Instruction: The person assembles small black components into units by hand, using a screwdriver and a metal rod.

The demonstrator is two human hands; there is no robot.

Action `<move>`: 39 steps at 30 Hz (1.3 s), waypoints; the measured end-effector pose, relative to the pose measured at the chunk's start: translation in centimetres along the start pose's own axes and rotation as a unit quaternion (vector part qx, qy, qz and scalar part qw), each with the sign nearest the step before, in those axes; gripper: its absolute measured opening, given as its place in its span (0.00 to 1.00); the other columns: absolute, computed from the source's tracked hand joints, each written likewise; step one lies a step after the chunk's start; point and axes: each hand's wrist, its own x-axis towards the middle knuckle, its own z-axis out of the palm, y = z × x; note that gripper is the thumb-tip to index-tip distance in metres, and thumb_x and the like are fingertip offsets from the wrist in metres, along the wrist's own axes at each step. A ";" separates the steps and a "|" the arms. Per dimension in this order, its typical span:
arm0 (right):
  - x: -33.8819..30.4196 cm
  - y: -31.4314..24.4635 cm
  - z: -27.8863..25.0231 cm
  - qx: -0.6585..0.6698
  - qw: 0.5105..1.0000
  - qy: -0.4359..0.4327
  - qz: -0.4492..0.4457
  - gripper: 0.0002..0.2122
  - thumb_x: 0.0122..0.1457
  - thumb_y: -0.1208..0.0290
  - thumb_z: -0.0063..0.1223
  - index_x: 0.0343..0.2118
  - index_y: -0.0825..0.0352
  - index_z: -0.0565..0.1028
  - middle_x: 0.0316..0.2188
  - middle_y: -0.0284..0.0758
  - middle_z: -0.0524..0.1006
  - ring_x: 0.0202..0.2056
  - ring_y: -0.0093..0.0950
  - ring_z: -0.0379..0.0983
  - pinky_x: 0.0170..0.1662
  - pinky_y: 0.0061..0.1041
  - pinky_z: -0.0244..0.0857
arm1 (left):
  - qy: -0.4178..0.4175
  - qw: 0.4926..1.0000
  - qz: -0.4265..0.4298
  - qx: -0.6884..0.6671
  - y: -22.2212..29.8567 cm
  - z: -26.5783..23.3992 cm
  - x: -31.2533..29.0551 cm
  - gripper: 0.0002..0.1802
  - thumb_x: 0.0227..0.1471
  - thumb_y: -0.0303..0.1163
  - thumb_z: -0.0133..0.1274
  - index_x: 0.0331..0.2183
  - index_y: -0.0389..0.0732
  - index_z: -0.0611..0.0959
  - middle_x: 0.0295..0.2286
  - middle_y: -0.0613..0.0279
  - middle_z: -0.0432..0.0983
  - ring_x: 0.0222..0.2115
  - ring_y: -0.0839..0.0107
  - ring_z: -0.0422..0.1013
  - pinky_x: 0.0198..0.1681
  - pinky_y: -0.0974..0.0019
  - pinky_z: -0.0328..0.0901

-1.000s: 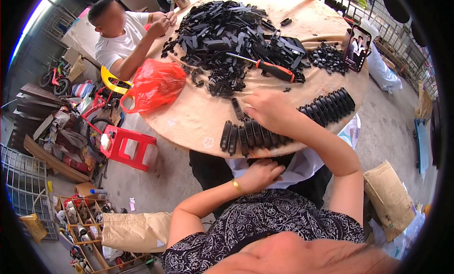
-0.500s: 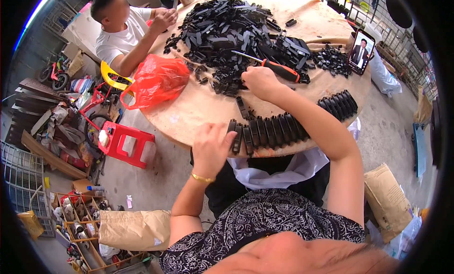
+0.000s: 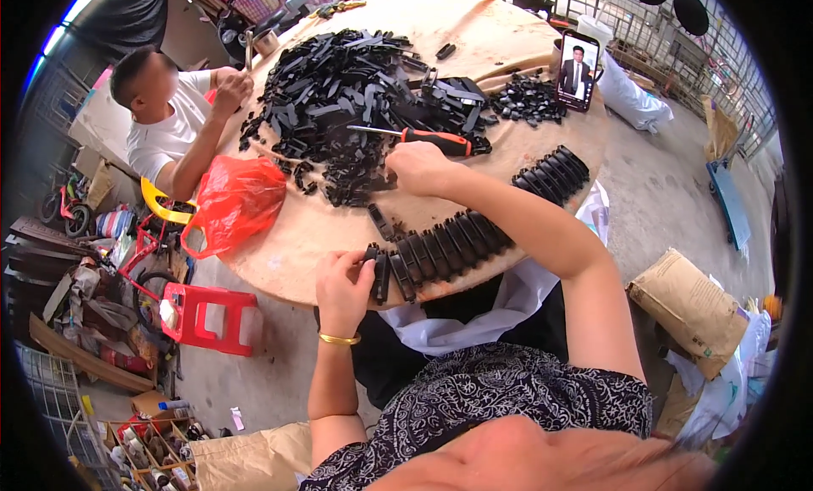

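- Round wooden table [image 3: 474,34] filling the upper middle of the frame; bare wood showing at its far side and along the near edge.
- Big loose heap of black plastic parts [image 3: 356,93] lying across the upper centre, with a smaller heap [image 3: 525,97] off to its right. This is looking like the bulk of the work, not yet handled.
- Second person in a white shirt [image 3: 165,135] sitting at the upper left, hands up at the table edge; what those hands are holding is too small to tell.
- Red plastic bag [image 3: 233,199] hanging over the table edge at left; red stool [image 3: 207,317] standing on the floor below it.
- Row of black parts [image 3: 440,245] lying side by side along the near edge, centre frame, and a second shorter row [image 3: 555,171] to the upper right. Judging by these, a modest share is done and lined up; far more is waiting in the heap.
- Right hand [image 3: 419,165] reaching to the near fringe of the big heap, fingers curled down onto the pieces; whether it is gripping one, I cannot tell.
- Left hand [image 3: 343,279] working at the left end of the near row, fingers closed around the end piece [image 3: 371,258].
- Orange-handled screwdriver [image 3: 423,137] lying just beyond the right hand, untouched.
- Phone [image 3: 577,70] propped upright at the upper right, screen lit.
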 end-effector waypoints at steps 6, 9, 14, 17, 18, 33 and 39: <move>-2.1 0.7 -1.2 0.083 0.992 0.089 -0.015 0.10 0.41 0.75 0.47 0.29 0.66 0.75 0.27 0.43 0.74 0.33 0.37 0.71 0.36 0.32 0.64 | -0.004 0.995 0.043 0.089 0.5 -0.1 0.7 0.10 0.42 0.27 0.50 0.31 0.36 0.77 0.30 0.55 0.70 0.32 0.59 0.65 0.37 0.62 0.61; -4.5 0.1 -2.5 0.180 0.969 0.159 -0.052 0.11 0.42 0.76 0.47 0.31 0.68 0.74 0.26 0.45 0.74 0.32 0.39 0.72 0.35 0.32 0.65 | -0.019 0.987 0.087 0.137 0.8 -0.1 1.0 0.10 0.43 0.27 0.50 0.32 0.36 0.76 0.32 0.54 0.70 0.34 0.57 0.65 0.39 0.61 0.61; -8.7 -2.0 -4.5 0.369 0.917 0.147 -0.043 0.09 0.43 0.75 0.54 0.30 0.69 0.73 0.22 0.41 0.74 0.25 0.34 0.72 0.29 0.26 0.64 | -0.071 0.976 0.136 0.152 0.5 -1.0 1.8 0.11 0.42 0.28 0.51 0.32 0.36 0.76 0.36 0.53 0.68 0.37 0.55 0.63 0.41 0.60 0.60; -10.5 -3.1 -4.0 0.379 0.906 0.185 -0.042 0.10 0.43 0.72 0.59 0.25 0.70 0.71 0.19 0.38 0.72 0.22 0.27 0.70 0.25 0.21 0.62 | -0.084 0.974 0.163 0.135 0.4 -1.4 2.1 0.11 0.43 0.27 0.51 0.33 0.35 0.75 0.33 0.53 0.70 0.35 0.56 0.66 0.39 0.62 0.62; -11.0 -3.5 -3.7 0.370 0.907 0.198 -0.036 0.10 0.43 0.72 0.60 0.24 0.71 0.71 0.18 0.36 0.72 0.21 0.22 0.68 0.25 0.19 0.61 | -0.074 0.994 0.072 0.042 0.4 -1.5 2.2 0.10 0.44 0.26 0.50 0.33 0.35 0.74 0.32 0.53 0.71 0.33 0.57 0.67 0.37 0.63 0.63; -12.4 -7.0 -0.6 0.391 0.864 0.305 -0.084 0.07 0.44 0.76 0.56 0.27 0.70 0.72 0.20 0.38 0.71 0.21 0.28 0.71 0.23 0.22 0.63 | -0.067 0.747 -0.129 -0.649 3.9 0.8 0.5 0.16 0.53 0.31 0.45 0.42 0.34 0.70 0.31 0.66 0.71 0.29 0.79 0.69 0.34 0.78 0.65; -12.3 -7.6 -0.2 0.300 0.854 0.399 -0.147 0.07 0.43 0.79 0.55 0.28 0.70 0.72 0.21 0.38 0.73 0.21 0.29 0.71 0.25 0.21 0.64 | -0.037 0.793 -0.115 -0.597 3.9 1.0 0.3 0.14 0.53 0.32 0.45 0.40 0.35 0.71 0.31 0.67 0.70 0.28 0.81 0.68 0.33 0.79 0.64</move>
